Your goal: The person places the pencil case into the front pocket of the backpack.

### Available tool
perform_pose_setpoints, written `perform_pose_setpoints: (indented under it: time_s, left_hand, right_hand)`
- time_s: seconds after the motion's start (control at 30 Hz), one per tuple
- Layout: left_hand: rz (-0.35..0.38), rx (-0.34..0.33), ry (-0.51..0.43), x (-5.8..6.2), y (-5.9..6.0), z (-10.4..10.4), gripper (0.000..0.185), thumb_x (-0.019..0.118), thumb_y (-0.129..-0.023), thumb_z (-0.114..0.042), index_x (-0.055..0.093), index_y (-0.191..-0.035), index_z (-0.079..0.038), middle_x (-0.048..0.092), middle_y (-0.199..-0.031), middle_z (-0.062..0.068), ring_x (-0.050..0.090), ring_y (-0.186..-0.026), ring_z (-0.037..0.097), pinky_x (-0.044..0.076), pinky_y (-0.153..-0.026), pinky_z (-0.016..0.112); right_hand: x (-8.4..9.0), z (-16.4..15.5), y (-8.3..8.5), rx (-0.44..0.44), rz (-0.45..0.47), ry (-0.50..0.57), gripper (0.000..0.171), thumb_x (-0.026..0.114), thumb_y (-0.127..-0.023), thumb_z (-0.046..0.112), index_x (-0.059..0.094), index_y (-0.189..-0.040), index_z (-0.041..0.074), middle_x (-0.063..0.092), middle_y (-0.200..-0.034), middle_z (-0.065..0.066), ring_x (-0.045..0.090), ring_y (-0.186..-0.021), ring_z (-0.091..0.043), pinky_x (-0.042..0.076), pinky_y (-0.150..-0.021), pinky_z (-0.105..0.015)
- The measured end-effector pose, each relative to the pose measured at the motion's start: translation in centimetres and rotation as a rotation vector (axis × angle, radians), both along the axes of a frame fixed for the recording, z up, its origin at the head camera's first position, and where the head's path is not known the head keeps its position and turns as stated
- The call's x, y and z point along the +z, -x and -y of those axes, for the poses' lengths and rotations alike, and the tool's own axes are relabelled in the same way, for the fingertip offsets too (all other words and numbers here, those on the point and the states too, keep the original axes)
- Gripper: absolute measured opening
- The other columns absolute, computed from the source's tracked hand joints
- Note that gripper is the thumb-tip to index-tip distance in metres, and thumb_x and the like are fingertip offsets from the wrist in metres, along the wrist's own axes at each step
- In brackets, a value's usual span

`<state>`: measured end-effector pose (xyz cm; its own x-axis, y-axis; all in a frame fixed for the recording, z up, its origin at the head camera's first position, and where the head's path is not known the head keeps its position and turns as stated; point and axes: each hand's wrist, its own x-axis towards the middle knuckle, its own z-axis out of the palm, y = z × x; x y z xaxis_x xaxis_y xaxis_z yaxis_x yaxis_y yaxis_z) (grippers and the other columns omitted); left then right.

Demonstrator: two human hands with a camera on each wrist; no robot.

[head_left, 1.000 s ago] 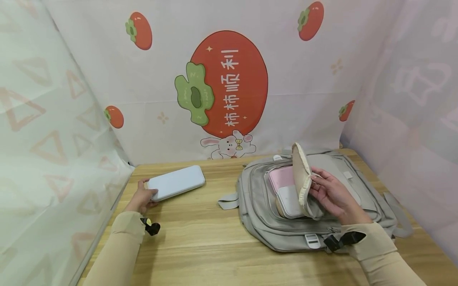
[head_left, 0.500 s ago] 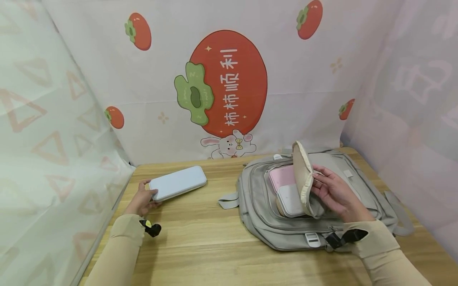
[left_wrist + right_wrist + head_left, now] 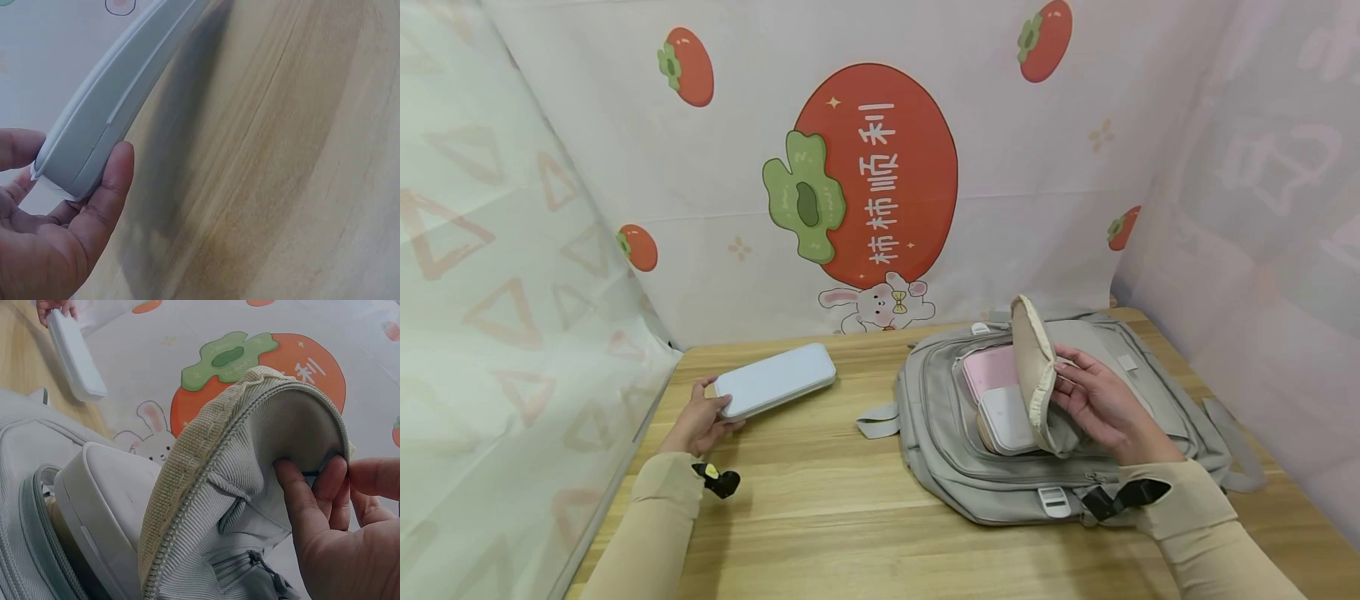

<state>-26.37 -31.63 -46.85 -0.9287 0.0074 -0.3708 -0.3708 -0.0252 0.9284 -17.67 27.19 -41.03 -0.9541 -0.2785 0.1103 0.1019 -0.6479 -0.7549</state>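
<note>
Backpack (image 3: 940, 467) lies flat on the right half of the tabletop (image 3: 820, 517), its nearest side close to the front edge, where a white buckle (image 3: 1053, 502) sits beside your right sleeve. Your right hand (image 3: 1097, 408) pinches the pocket flap (image 3: 1033, 375), fingers curled into the grey lining and thumb behind it, and holds it standing upright so the front pocket gapes open. Inside that pocket two things are already lodged: a white case (image 3: 1003, 421) nearer you and a pink case (image 3: 988, 371) just behind it, touching or overlapping; from the right wrist view the white case (image 3: 106, 506) fills the mouth just beside the zip edge.

Over toward the left edge of the tabletop, your left hand (image 3: 700, 421) grips the near end of the pale blue case (image 3: 775, 379), thumb on one side and fingers under the other. The left wrist view shows that case (image 3: 119, 94) raised at a slant, with its shadow on the wood below, so it looks lifted at your end; whether the far end touches the wood I cannot tell. It is well apart from the backpack.

As a judgement: the pocket is open and partly filled, two cases in, and the pale blue case has yet to cross the tabletop to the pocket; the zip is not yet closed.

Behind everything, at the far edge, hangs the persimmon backdrop (image 3: 880, 175).
</note>
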Motion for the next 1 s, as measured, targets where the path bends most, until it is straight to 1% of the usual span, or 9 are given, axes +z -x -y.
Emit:
perform_pose_setpoints:
  time_s: [0.07,0.17,0.3,0.43,0.53,0.63,0.8,1.0]
  left_hand:
    - [0.001,0.002,-0.018,0.1,0.0,-0.1,0.069,0.03,-0.112,-0.008,-0.016,-0.162,-0.02,0.001,-0.159,0.038,0.037,-0.132,0.042,0.057,-0.09,0.038]
    - [-0.008,-0.001,-0.025,0.3,0.1,-0.3,0.069,0.031,-0.112,-0.009,-0.016,-0.162,-0.021,0.002,-0.158,0.037,0.041,-0.127,0.038,0.056,-0.094,0.041]
    - [-0.016,0.003,-0.026,0.3,0.1,-0.5,0.068,0.031,-0.112,-0.008,-0.014,-0.162,-0.02,0.004,-0.157,0.035,0.045,-0.119,0.032,0.055,-0.095,0.042]
    - [-0.028,0.004,-0.02,0.1,0.2,-0.6,0.067,0.032,-0.112,-0.008,-0.011,-0.162,-0.02,0.012,-0.152,0.03,0.049,-0.113,0.026,0.055,-0.095,0.042]
    - [-0.049,-0.001,-0.016,0.0,0.3,-0.7,0.065,0.033,-0.112,-0.008,-0.008,-0.162,-0.019,0.02,-0.143,0.025,0.052,-0.107,0.022,0.055,-0.094,0.043]
    - [-0.06,-0.002,-0.011,0.0,0.3,-0.8,0.062,0.033,-0.112,-0.007,-0.004,-0.161,-0.019,0.025,-0.136,0.02,0.055,-0.101,0.018,0.056,-0.092,0.042]
    - [-0.066,-0.009,-0.018,0.1,0.3,-1.0,0.062,0.035,-0.112,-0.007,-0.001,-0.162,-0.019,0.028,-0.134,0.018,0.056,-0.097,0.015,0.056,-0.09,0.042]
    - [-0.074,-0.02,-0.028,0.2,0.3,-1.3,0.062,0.035,-0.112,-0.008,0.0,-0.162,-0.019,0.027,-0.135,0.018,0.057,-0.097,0.015,0.057,-0.09,0.041]
  right_hand:
    - [0.0,0.0,0.0,0.001,-0.003,0.002,0.034,0.039,-0.11,-0.004,0.069,-0.12,0.007,0.069,-0.117,-0.01,0.069,-0.105,-0.02,0.058,-0.087,-0.032]
    - [0.0,0.0,0.0,0.0,-0.01,-0.002,0.033,0.039,-0.11,-0.004,0.069,-0.12,0.007,0.069,-0.117,-0.01,0.069,-0.105,-0.02,0.058,-0.087,-0.032]
    - [0.0,0.0,0.0,-0.003,-0.01,-0.014,0.033,0.04,-0.11,-0.003,0.069,-0.12,0.007,0.069,-0.117,-0.009,0.069,-0.105,-0.019,0.058,-0.087,-0.031]
    - [-0.1,0.0,0.0,-0.002,-0.013,-0.014,0.033,0.04,-0.11,-0.003,0.069,-0.12,0.007,0.069,-0.118,-0.009,0.069,-0.106,-0.019,0.058,-0.087,-0.031]
    - [-0.1,0.0,-0.1,-0.001,-0.017,-0.006,0.033,0.04,-0.11,-0.004,0.069,-0.121,0.007,0.069,-0.119,-0.01,0.069,-0.106,-0.02,0.058,-0.087,-0.032]
    - [-0.1,-0.1,0.0,-0.001,-0.018,0.001,0.032,0.039,-0.11,-0.004,0.068,-0.121,0.006,0.069,-0.119,-0.01,0.069,-0.106,-0.02,0.058,-0.087,-0.032]
    - [-0.1,0.0,0.0,-0.003,-0.013,0.006,0.033,0.039,-0.109,-0.004,0.069,-0.12,0.006,0.069,-0.117,-0.01,0.069,-0.105,-0.02,0.058,-0.087,-0.032]
    - [-0.1,0.0,0.0,-0.008,-0.014,0.003,0.032,0.039,-0.109,-0.004,0.068,-0.12,0.006,0.069,-0.117,-0.011,0.069,-0.105,-0.02,0.058,-0.087,-0.032]
